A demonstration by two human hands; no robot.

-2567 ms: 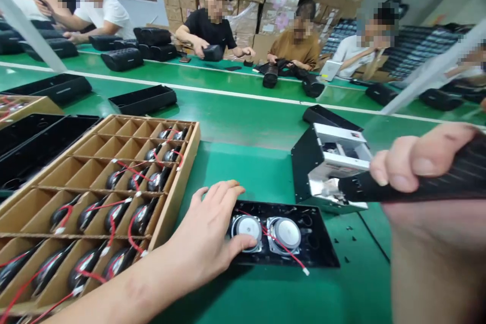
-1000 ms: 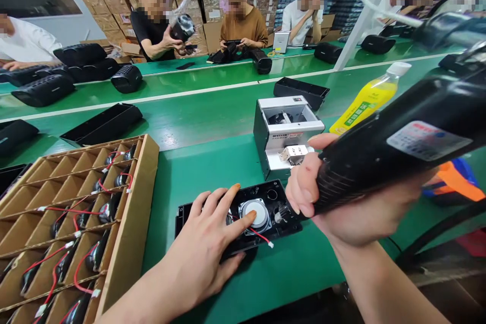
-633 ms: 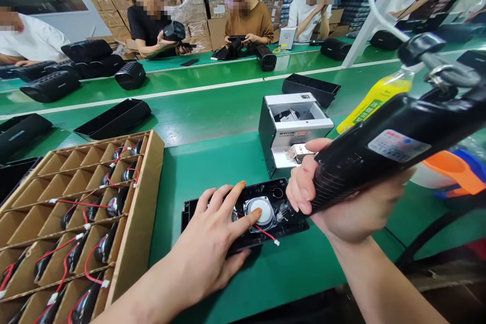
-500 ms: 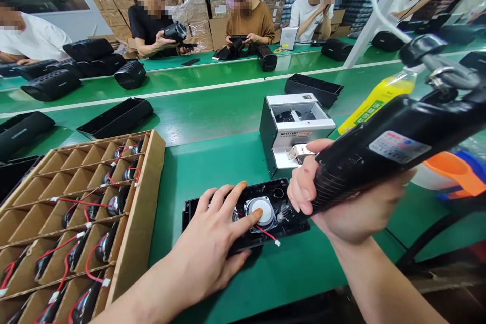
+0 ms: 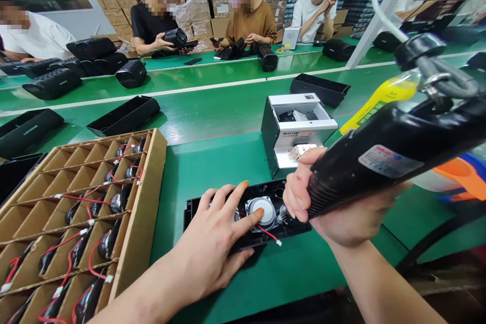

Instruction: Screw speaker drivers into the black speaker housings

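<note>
My left hand [image 5: 214, 235] spans a black speaker panel [image 5: 298, 228], thumb at its near edge and fingers spread over the top. One fingertip rests on the white centre of a round speaker driver [image 5: 268, 211] set in the panel. From the driver a red wire [image 5: 268, 233] with a white plug lies over the near edge. My right hand [image 5: 341, 207] is wrapped around a thick black electric screwdriver [image 5: 364, 147], which slants down to the panel's right part. Its tip is hidden behind my fingers, so contact with a screw cannot be seen.
At left stands a divided cardboard box [image 5: 159, 162] with several wired drivers. A screw feeder [image 5: 296, 134] stands behind the panel, beside a yellow bottle [image 5: 383, 98]. Black housings [image 5: 123, 115] lie on the green conveyor [image 5: 212, 96]. Several people sit across the line.
The screwdriver and my right hand have shifted slightly left and down. My left hand stays on the panel. Housings on the conveyor have slid a little to the right.
</note>
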